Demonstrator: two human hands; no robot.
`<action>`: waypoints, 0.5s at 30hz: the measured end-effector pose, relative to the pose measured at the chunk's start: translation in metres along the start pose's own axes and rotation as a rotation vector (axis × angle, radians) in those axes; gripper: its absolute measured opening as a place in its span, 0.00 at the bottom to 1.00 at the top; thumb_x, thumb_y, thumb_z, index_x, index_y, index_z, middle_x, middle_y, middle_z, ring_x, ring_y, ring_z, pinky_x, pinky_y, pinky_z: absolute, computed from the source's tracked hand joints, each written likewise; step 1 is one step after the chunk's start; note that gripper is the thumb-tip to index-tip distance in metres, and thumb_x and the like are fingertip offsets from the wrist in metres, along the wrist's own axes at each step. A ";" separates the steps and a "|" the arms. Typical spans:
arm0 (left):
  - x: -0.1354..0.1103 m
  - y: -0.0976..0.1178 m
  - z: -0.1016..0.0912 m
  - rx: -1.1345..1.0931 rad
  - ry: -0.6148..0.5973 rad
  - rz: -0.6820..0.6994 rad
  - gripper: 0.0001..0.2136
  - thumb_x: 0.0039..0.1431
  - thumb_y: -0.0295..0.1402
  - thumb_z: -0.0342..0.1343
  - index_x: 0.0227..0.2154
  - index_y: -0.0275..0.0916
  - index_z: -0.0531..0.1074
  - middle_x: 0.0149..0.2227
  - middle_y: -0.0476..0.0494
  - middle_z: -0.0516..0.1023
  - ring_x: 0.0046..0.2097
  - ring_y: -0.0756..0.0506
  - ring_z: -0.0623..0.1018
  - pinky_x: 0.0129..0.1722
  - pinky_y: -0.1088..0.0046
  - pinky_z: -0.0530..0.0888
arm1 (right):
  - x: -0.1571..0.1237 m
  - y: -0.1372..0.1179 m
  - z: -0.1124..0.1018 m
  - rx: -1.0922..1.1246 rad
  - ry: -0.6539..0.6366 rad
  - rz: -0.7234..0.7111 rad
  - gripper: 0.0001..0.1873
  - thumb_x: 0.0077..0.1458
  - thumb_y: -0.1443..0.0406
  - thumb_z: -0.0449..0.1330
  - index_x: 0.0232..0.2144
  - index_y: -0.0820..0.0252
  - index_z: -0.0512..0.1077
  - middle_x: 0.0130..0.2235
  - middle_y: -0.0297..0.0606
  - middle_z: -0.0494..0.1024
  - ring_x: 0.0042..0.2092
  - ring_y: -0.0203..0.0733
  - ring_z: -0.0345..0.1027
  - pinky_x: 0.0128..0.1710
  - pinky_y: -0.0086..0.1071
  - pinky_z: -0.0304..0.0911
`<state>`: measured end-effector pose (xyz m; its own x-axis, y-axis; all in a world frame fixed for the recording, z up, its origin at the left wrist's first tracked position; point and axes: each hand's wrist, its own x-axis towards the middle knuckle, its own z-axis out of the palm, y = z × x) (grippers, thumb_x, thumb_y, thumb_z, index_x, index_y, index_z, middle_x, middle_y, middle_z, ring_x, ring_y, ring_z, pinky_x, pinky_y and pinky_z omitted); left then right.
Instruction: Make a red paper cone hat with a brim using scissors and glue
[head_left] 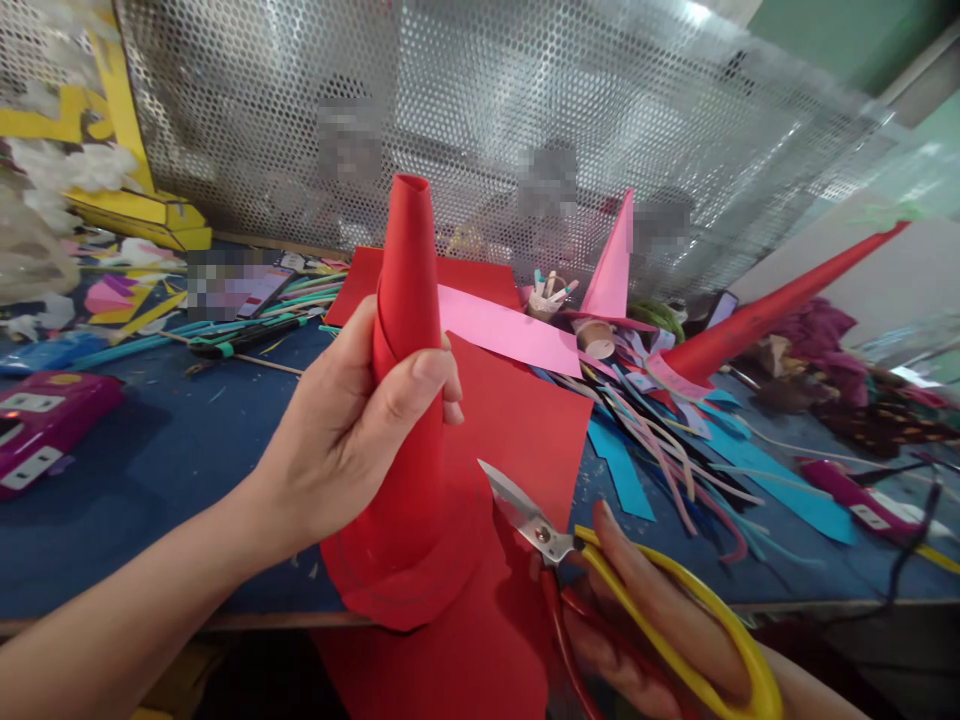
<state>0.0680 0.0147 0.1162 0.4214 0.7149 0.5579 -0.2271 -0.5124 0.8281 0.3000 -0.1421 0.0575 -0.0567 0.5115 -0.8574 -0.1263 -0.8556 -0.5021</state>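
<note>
My left hand (pixel 345 430) is wrapped round a red paper cone (pixel 411 250), its thumb across the front. The cone stands upright with its narrow, open-topped end up, and its wide end meets a round red paper piece (pixel 405 605) near the table's front edge. In my right hand (pixel 630 600) is a pair of scissors (pixel 551 545) with one yellow and one red handle. Their blades look almost together and point up-left, just right of the round piece. Behind and below lies a large red paper sheet (pixel 525 420), partly hanging over the edge.
A pink paper strip (pixel 517 335) crosses the table (pixel 172 430) behind the cone. To the right are a pink cone hat (pixel 611 265), a long red cone (pixel 772 310) and scattered coloured strips (pixel 667 430). Purple power strips (pixel 56 425) sit at both sides; perforated silver sheeting (pixel 270 130) rises behind.
</note>
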 end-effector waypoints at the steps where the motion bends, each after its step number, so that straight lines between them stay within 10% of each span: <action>1: 0.000 0.000 0.000 0.009 -0.002 -0.003 0.07 0.66 0.41 0.49 0.36 0.45 0.67 0.32 0.50 0.74 0.32 0.48 0.77 0.36 0.68 0.75 | -0.002 -0.003 0.003 0.015 -0.001 0.003 0.49 0.47 0.30 0.24 0.12 0.61 0.62 0.15 0.31 0.59 0.12 0.24 0.50 0.09 0.16 0.46; 15: 0.000 0.000 0.000 0.016 0.008 0.001 0.07 0.66 0.41 0.50 0.34 0.46 0.67 0.31 0.51 0.73 0.32 0.48 0.76 0.36 0.68 0.74 | -0.003 -0.008 0.005 -0.178 0.182 -0.033 0.47 0.50 0.32 0.26 0.12 0.61 0.62 0.12 0.30 0.57 0.10 0.23 0.51 0.09 0.17 0.43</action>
<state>0.0683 0.0146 0.1163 0.4144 0.7183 0.5589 -0.2133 -0.5203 0.8269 0.2967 -0.1365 0.0647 0.1255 0.5306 -0.8383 0.0518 -0.8473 -0.5286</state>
